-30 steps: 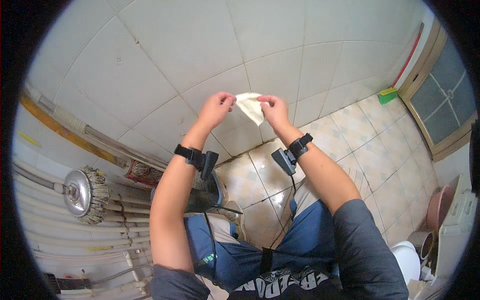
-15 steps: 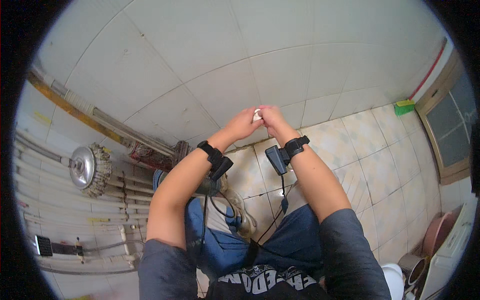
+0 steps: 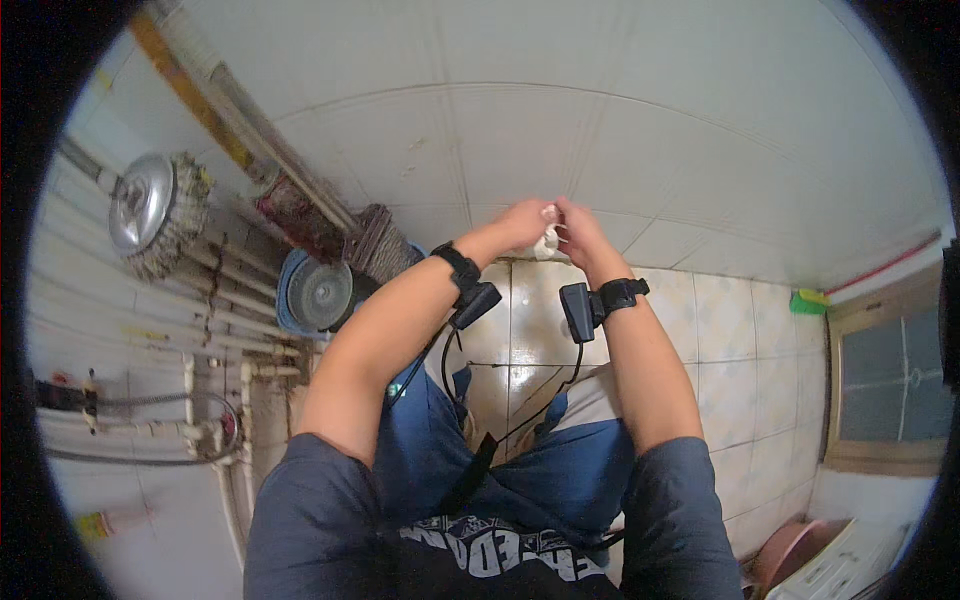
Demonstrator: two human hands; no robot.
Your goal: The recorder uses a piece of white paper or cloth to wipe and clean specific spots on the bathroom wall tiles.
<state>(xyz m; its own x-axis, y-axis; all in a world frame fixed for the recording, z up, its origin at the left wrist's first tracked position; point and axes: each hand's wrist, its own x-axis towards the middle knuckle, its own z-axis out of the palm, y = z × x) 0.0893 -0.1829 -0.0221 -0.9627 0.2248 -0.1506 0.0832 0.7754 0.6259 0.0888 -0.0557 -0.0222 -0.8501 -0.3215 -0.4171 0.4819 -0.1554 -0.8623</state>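
Both my arms reach forward toward the tiled wall, and my hands meet in front of it. A small, soft-looking white thing point(image 3: 546, 245), crumpled like a wet cloth or tissue, hangs between them; its exact kind is hard to make out. My left hand point(image 3: 522, 223) is closed on its upper end. From the other side my right hand point(image 3: 583, 236) closes on it too, fingers curled and partly hidden. Black straps with small dark boxes and cables sit on both wrists.
Mops point(image 3: 160, 215) and brushes hang among white pipes point(image 3: 235, 285) on the left wall. Round blue-grey basins point(image 3: 318, 292) stand by the left corner. A green broom head point(image 3: 808, 301) rests far right beside a framed glass panel point(image 3: 885, 385). A pink basin point(image 3: 795, 555) is lower right.
My view has swung left, bringing the basins into sight. The hands have shifted slightly right in the picture, and more of the white thing now hangs below them.
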